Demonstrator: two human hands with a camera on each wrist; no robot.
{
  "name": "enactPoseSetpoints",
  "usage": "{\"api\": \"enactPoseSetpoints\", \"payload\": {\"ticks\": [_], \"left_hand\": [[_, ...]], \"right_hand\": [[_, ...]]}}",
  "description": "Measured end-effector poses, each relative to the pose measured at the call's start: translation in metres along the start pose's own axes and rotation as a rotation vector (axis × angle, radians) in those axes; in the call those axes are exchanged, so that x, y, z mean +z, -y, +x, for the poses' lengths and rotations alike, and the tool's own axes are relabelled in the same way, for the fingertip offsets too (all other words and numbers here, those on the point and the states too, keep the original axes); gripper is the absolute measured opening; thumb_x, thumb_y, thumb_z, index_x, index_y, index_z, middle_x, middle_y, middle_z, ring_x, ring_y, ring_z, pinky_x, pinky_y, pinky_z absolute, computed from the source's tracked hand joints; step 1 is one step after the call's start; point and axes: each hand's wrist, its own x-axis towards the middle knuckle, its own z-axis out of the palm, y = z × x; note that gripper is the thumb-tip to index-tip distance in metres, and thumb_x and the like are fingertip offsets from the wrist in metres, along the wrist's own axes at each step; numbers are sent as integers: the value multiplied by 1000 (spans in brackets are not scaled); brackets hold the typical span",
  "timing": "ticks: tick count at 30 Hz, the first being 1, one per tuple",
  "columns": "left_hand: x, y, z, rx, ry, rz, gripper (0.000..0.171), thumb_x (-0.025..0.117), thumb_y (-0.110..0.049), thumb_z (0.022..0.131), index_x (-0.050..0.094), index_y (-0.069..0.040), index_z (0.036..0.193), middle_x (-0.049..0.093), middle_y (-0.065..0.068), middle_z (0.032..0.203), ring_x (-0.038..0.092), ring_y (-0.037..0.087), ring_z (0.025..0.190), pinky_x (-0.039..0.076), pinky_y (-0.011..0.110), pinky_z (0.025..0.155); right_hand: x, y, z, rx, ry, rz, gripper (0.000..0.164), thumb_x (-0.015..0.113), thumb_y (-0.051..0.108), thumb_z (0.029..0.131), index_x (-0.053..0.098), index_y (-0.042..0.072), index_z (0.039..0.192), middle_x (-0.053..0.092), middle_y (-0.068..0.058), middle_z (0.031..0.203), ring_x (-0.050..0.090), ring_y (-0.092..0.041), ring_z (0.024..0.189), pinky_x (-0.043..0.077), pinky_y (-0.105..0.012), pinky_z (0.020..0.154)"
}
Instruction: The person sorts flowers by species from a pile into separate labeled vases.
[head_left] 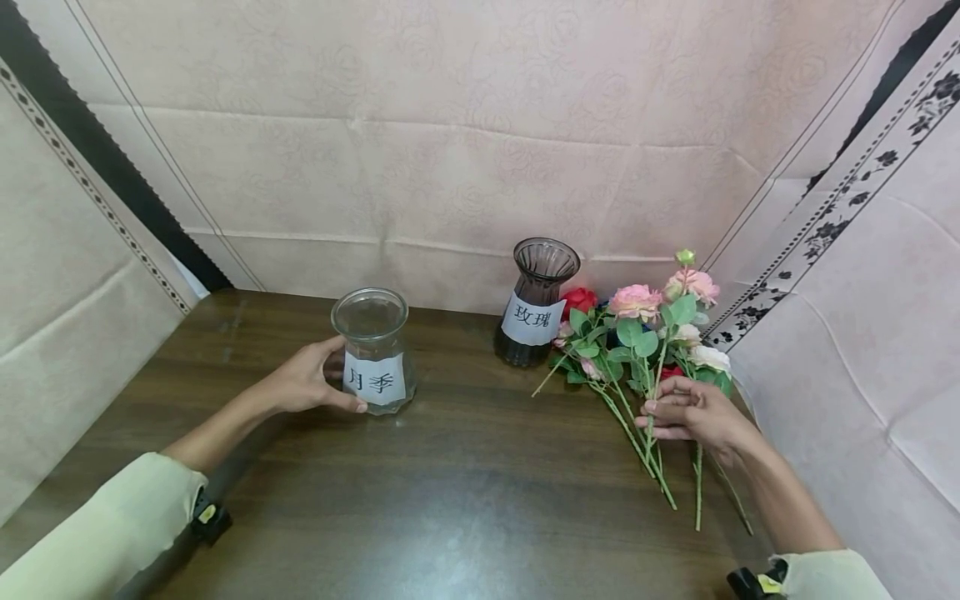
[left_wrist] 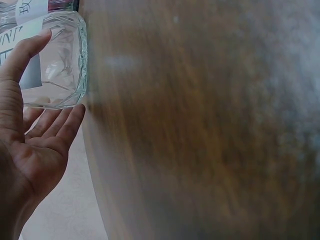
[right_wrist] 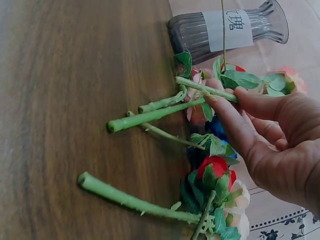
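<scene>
Here, left fingers hold a clear vase; right fingers pinch a stem.

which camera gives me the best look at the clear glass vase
The head view: the clear vase shows from rim to base, its label legible, the left hand gripping one side. The left wrist view catches just the lower part, the label cut off by the frame edge. The right wrist view doesn't show it.
</scene>
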Motion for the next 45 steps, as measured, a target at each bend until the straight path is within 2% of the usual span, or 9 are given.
{"api": "enactPoseSetpoints", "payload": {"ticks": [5,9,13,19,26,33,41,45], "left_hand": [[1,-1,0,1,3,-4,107,105,-21,79,45,5,165,67,28,153,68,50,140,59,61,118],[2,-2,0,-1,-1,0,107,105,-21,79,46,5,164,68,28,151,70,49,138,59,60,117],[3,-2,1,-1,-2,3,106,105,-21,78,47,5,163,68,28,151,69,50,139,59,59,118],[3,-2,1,-5,4,7,107,105,-22,78,46,5,163,67,27,152,68,50,141,58,59,119],[1,-3,0,-8,4,18,107,105,-24,79,46,4,164,67,27,153,66,52,142,57,62,119],[-1,-2,-1,-5,2,30,105,105,-23,80,47,5,162,68,27,151,68,50,140,60,60,117],[0,-1,0,-3,-6,38,103,105,-23,79,49,6,161,69,27,149,69,51,138,60,59,116],[1,-1,0,-3,-5,34,102,105,-23,79,50,5,160,69,27,148,69,50,138,61,59,116]], "right_hand": [[4,5,4,-64,-54,16,10,67,-2,110,63,-3,118,86,-10,110,87,-21,104,70,-38,94],[9,9,8,-107,-83,80,7,68,-1,110,65,-2,116,85,-8,107,87,-22,105,70,-38,95],[12,11,14,-149,-94,115,10,68,3,111,61,-1,118,83,-7,108,87,-23,106,70,-38,95],[17,17,20,-165,-114,115,14,67,5,113,58,-1,122,84,-9,111,87,-21,107,70,-36,96],[23,28,24,-183,-147,87,15,64,7,115,56,-1,125,84,2,107,86,-15,105,70,-32,94],[30,41,30,-216,-151,133,10,65,5,114,58,0,120,86,1,104,86,-16,103,71,-32,93],[37,53,37,-253,-163,115,18,68,10,113,57,1,124,86,0,109,86,-15,107,70,-32,95],[43,58,42,-278,-153,145,17,68,10,113,57,2,123,86,-3,110,86,-15,107,70,-34,97]]}}
